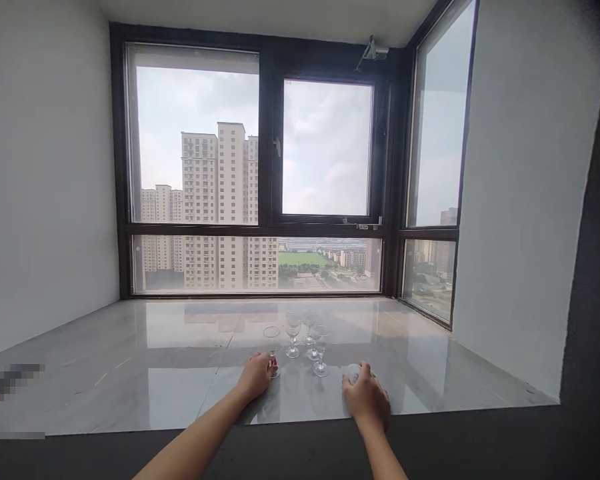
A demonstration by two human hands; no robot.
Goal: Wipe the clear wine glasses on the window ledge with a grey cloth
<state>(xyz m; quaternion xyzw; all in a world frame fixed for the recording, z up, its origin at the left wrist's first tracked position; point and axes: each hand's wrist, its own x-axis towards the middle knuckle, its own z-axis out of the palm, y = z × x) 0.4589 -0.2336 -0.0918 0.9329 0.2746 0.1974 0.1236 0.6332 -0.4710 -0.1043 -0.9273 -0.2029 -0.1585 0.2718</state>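
Several small clear stemmed glasses (300, 333) stand in a cluster on a glossy marble sill (155, 360) below a big window. My left hand (255, 377) is closed around the stem of the nearest left glass (272, 341), which stands upright on the sill. My right hand (366, 399) lies curled over something clear and low (354, 371) on the sill to the right of the cluster; what it is cannot be made out. Another glass (321, 350) stands between my two hands.
The sill runs wide to the left and right, ending at white walls (45, 187). Dark window frames (270, 153) rise at the back and right. A dark ledge (480, 440) borders the sill's near edge.
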